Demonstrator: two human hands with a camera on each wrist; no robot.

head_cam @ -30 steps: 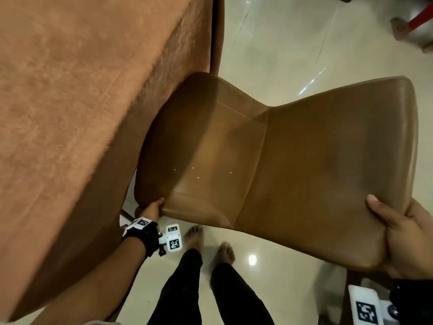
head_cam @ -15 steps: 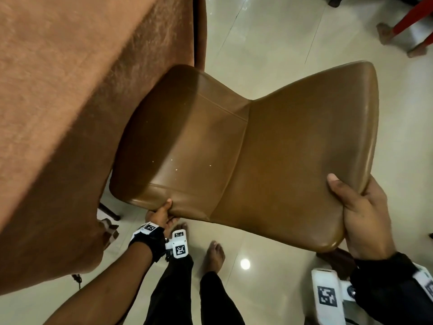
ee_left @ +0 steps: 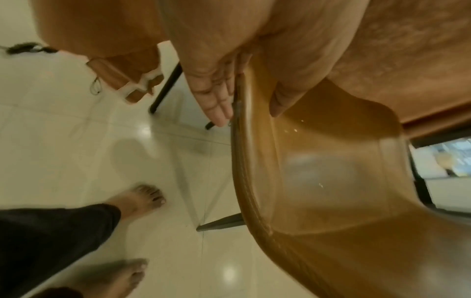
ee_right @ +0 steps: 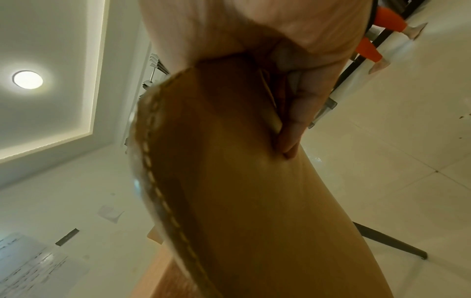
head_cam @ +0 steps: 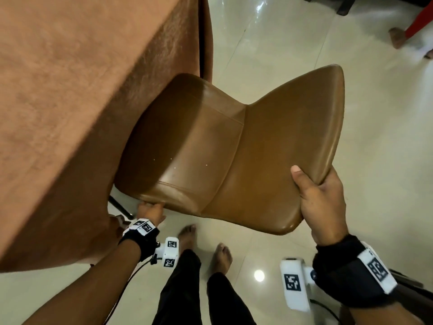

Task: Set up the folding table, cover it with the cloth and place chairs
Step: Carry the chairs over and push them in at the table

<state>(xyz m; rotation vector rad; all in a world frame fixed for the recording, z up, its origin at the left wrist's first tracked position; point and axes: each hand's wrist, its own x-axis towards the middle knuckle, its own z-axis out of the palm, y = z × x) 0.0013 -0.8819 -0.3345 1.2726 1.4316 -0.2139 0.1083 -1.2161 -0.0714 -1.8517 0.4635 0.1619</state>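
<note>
A brown leather chair (head_cam: 234, 148) stands tilted beside the table, which is covered with a rust-brown cloth (head_cam: 70, 102). The seat's far edge lies under the hanging cloth. My left hand (head_cam: 150, 211) holds the seat's near edge; in the left wrist view the left hand (ee_left: 248, 117) has its thumb on top and its fingers (ee_left: 216, 96) underneath. My right hand (head_cam: 314, 191) grips the near corner of the backrest, thumb on the front. In the right wrist view its fingers (ee_right: 293, 121) curl behind the chair's backrest (ee_right: 242, 201).
A black table leg (head_cam: 119, 206) stands close to my left hand. My bare feet (head_cam: 187, 235) are on the glossy tiled floor (head_cam: 281, 43) just behind the chair. Another person's foot and red trouser leg (head_cam: 398, 36) and a dark furniture base (head_cam: 344, 5) are at the far right.
The chair has shifted left toward the table, its seat going further under the cloth. Both hands kept their hold and moved with it.
</note>
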